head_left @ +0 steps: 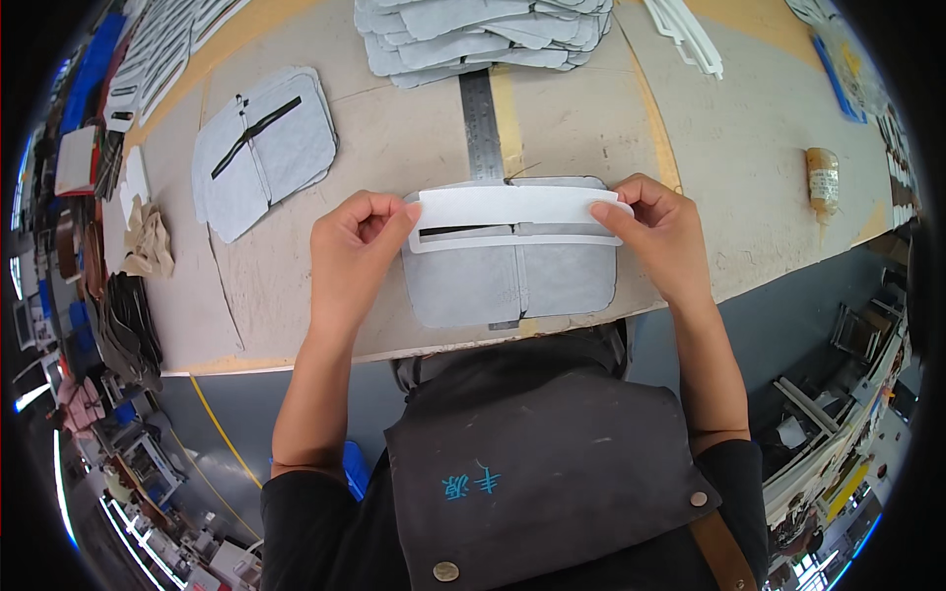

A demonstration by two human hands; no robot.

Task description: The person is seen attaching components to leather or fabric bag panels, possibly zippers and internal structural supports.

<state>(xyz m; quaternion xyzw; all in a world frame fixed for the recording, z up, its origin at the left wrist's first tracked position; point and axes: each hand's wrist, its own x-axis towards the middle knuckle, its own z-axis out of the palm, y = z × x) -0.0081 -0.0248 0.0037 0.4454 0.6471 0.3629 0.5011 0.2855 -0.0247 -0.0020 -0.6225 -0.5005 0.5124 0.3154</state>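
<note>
presently, in the head view, the left hand (360, 241) and right hand (658, 231) each pinched an end of a white strip (512, 207) over the upper part of a grey panel (463, 286). beyond that panel sat a grey pile (483, 37); right of the panel, a bottle (823, 182).

Bench (749, 148), pale-topped, with surroundings. Right: a labelled bottle (824, 177) of amber-brown contents, its narrow tip toward the near edge; farther back, a clear plastic bag (857, 71) beside a long blue object (834, 81). Left margin: crumpled tan paper (148, 241); nearer, a bundle of dark strips (130, 320). Below: grey-blue floor (778, 307), crossed at left by a curved yellow line (219, 424). Lower right: metal framework (810, 419), detail indistinct.
</note>
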